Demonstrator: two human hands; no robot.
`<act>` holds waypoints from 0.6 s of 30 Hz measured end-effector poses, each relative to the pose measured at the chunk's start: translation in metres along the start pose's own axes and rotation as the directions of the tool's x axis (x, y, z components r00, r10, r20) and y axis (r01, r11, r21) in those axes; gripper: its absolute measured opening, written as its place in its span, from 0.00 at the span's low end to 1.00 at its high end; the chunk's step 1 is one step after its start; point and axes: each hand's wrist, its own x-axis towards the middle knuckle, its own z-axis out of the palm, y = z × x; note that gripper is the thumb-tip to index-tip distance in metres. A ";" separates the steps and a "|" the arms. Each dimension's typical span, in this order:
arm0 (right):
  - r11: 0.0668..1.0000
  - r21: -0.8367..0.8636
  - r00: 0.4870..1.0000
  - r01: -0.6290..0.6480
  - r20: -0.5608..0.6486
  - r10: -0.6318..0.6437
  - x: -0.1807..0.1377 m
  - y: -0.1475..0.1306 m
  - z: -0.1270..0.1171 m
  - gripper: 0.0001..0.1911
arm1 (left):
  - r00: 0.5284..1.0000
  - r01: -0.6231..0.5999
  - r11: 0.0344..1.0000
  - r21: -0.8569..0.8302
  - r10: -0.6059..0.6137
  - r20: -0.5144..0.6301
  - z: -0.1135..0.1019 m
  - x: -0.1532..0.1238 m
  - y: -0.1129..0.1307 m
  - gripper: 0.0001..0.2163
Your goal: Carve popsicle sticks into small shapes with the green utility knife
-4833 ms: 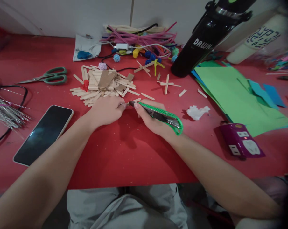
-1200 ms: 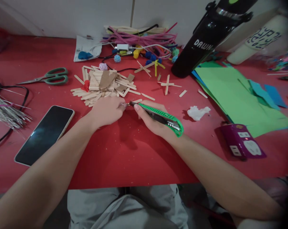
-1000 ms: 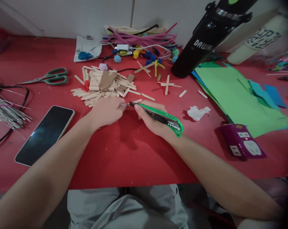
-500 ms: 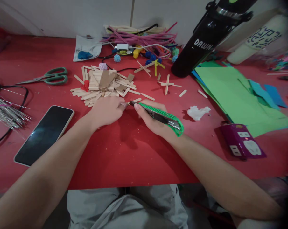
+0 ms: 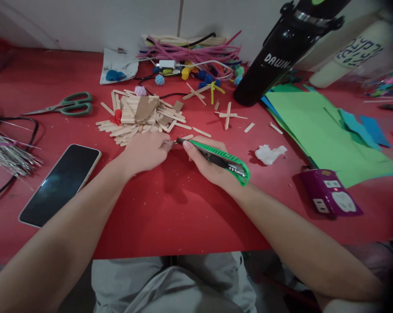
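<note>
My right hand (image 5: pixel 207 161) is closed around a green utility knife (image 5: pixel 220 157), its front end pointing left toward my other hand. My left hand (image 5: pixel 148 150) is closed in a pinch near the knife's tip; a small pale bit shows at the fingertips, too hidden to name. Just beyond my left hand lies a heap of wooden craft sticks (image 5: pixel 139 111) with brown cardboard pieces on it. A star of crossed sticks (image 5: pixel 228 115) lies farther right, and a crumpled white tissue (image 5: pixel 270 154) sits to the right of the knife.
Left on the red table (image 5: pixel 144 226) are scissors (image 5: pixel 75 104), a phone (image 5: pixel 61 184) and a wire bundle (image 5: pixel 10 148). A black bottle (image 5: pixel 277 56), green paper sheets (image 5: pixel 326 130) and a purple box with sockets (image 5: pixel 331 193) stand or lie right. Pink pipe cleaners (image 5: pixel 189 52) lie behind.
</note>
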 end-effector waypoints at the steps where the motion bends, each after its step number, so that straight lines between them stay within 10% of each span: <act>1: 1.000 0.001 1.000 -0.002 0.006 0.002 0.000 0.000 0.000 0.19 | 1.000 0.000 1.000 0.001 0.000 0.000 0.000 0.000 0.000 0.18; 18: 0.995 -0.068 0.997 -0.069 0.009 0.070 0.002 -0.006 -0.002 0.25 | 1.000 -0.016 1.000 -0.024 0.016 -0.002 -0.002 -0.002 0.000 0.18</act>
